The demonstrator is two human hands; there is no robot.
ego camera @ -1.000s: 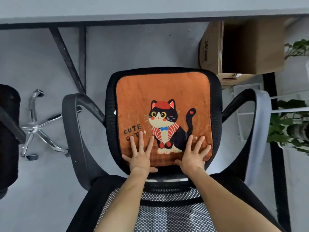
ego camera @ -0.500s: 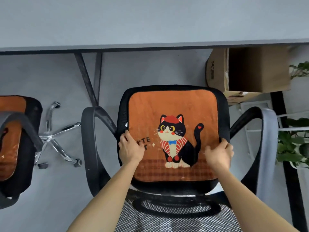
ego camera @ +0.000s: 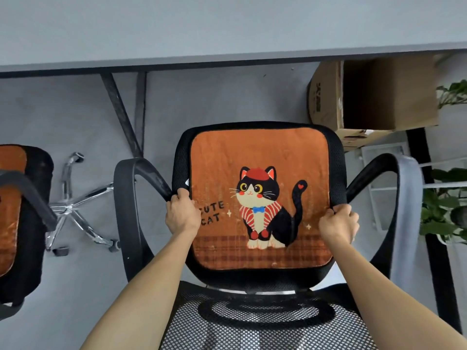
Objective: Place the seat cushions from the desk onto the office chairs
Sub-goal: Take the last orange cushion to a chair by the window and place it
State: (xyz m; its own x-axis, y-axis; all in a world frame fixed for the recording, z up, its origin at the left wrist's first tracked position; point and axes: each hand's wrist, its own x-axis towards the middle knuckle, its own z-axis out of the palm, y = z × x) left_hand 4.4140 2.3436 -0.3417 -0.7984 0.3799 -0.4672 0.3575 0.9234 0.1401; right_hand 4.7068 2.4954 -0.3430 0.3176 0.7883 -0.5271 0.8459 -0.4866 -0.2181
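The grey desk [ego camera: 227,26] runs across the far side, and I see no cushion on the part of it that shows. In front of it stands the chair [ego camera: 252,276], with its back nearest to the person and its seat pointing to the desk. At the far left, the left chair [ego camera: 38,223] already carries an orange pad [ego camera: 10,218].

The cushion [ego camera: 252,152] lies flat on the seat, almost square, so it has no real long axis. Its printed cat stands with the head to the far side. A black border of seat shows around all four sides, a little wider on the near side.

The cushion lies exactly between the two hands. The left hand [ego camera: 182,215] is at the middle of its left side and the right hand [ego camera: 338,226] at the middle of its right side, so neither is nearer. Both have the fingers curled over the edge where cushion and seat rim meet. I cannot tell if they hold only the cloth or also the rim.

I think the placing is nearly done. Any last correction would be a small slide toward the near or far side, both hands moving together.
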